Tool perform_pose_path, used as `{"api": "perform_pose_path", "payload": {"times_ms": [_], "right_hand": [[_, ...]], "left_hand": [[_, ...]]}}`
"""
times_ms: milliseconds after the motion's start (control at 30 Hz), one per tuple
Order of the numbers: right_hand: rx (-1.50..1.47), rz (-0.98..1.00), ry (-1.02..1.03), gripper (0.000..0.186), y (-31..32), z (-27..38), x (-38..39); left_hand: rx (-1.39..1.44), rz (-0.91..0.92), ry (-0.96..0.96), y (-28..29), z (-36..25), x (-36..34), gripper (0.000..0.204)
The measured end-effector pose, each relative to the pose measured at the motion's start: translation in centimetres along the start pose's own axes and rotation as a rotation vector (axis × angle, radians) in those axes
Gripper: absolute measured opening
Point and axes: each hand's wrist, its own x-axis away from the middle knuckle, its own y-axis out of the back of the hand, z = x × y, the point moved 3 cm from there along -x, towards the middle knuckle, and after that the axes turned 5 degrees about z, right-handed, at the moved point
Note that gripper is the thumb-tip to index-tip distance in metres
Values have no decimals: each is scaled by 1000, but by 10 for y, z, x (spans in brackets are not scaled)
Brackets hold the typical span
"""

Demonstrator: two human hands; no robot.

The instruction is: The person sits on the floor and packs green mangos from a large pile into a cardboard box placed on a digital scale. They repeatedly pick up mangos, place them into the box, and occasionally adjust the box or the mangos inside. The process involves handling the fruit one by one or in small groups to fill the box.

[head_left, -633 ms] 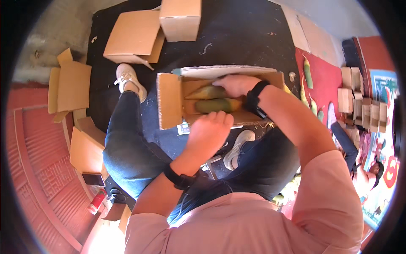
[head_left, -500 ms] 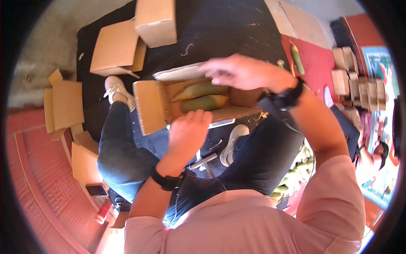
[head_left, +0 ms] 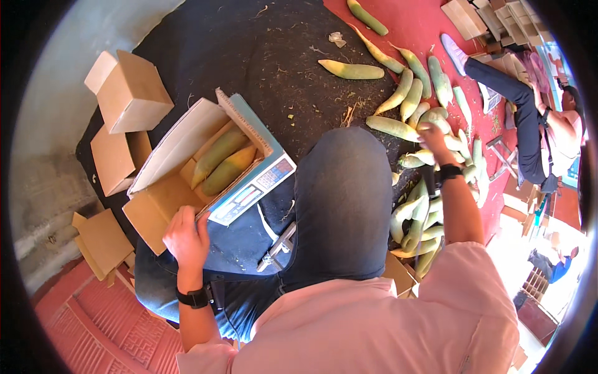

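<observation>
An open cardboard box (head_left: pixel 265 174) with a printed blue and white side stands tilted in front of me, left of my raised knee. Two green radishes (head_left: pixel 224 153) with yellowish ends lie side by side in it. My left hand (head_left: pixel 188 235) grips the box's near corner beside a folded-out flap, thumb against the edge. Far to the right, my right hand (head_left: pixel 434 142) reaches into a heap of green radishes (head_left: pixel 416 218). Its fingers are bent down at a radish (head_left: pixel 392 128) and its neighbours; whether they close on one is unclear.
Empty-looking cartons (head_left: pixel 134 93) stand at the left on black cloth (head_left: pixel 249 37). More radishes (head_left: pixel 352 70) lie scattered along the red floor covering (head_left: pixel 423 25). A metal stool frame (head_left: pixel 277 246) is between my legs. Another person (head_left: pixel 560 124) sits at the right near stacked boxes.
My right hand has left the box and moved right to the radish heap. The left hand stays at the box, which is now turned and tilted. The view has swung right.
</observation>
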Motion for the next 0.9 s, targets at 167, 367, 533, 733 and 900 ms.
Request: {"api": "perform_pose_path", "payload": {"times_ms": [167, 367, 533, 733, 900], "right_hand": [[-806, 172, -425, 48, -95, -67, -48], [512, -483, -479, 62, -108, 1, -42], [1063, -178, -15, 62, -79, -35, -62], [1177, -226, 73, 30, -90, -72, -49], [1275, 132, 323, 66, -73, -93, -62]], "left_hand": [[-26, 62, 18, -4, -3, -3, 21], [-12, 121, 48, -1, -4, -8, 18], [-5, 158, 39, -1, -4, -13, 15], [50, 137, 27, 3, -2, -17, 17], [10, 100, 1, 4, 0, -19, 21]]}}
